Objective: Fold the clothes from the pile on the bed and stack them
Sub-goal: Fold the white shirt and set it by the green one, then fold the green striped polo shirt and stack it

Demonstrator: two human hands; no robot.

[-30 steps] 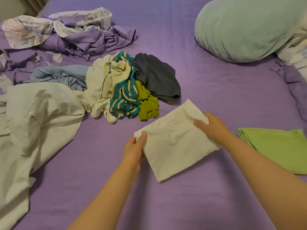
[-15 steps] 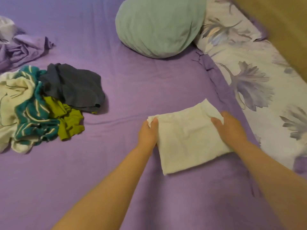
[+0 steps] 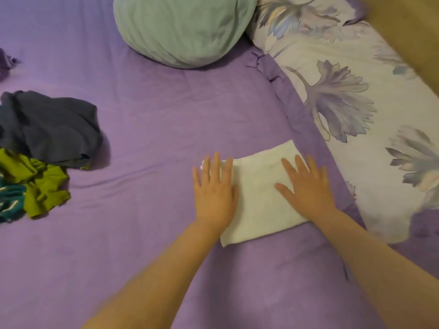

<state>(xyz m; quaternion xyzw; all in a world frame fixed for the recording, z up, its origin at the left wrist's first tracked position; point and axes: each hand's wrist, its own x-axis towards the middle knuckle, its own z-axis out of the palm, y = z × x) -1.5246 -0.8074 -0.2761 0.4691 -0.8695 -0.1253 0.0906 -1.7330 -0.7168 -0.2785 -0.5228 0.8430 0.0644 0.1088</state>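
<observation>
White folded cloth (image 3: pixel 259 198), light and limp, lies on the purple bed (image 3: pixel 142 233) under the flat, open left hand (image 3: pixel 215 195) and right hand (image 3: pixel 306 191); best lifted by its edges.

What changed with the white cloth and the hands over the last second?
Both hands let go of the folded white cloth, laid flat on the purple sheet; left hand and right hand now press it with straight fingers. It stays folded.

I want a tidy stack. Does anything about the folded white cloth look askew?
Slightly: the white cloth lies at an angle on the bed, and a small corner pokes out beyond the left hand. Both the left and right hand press it flat.
</observation>
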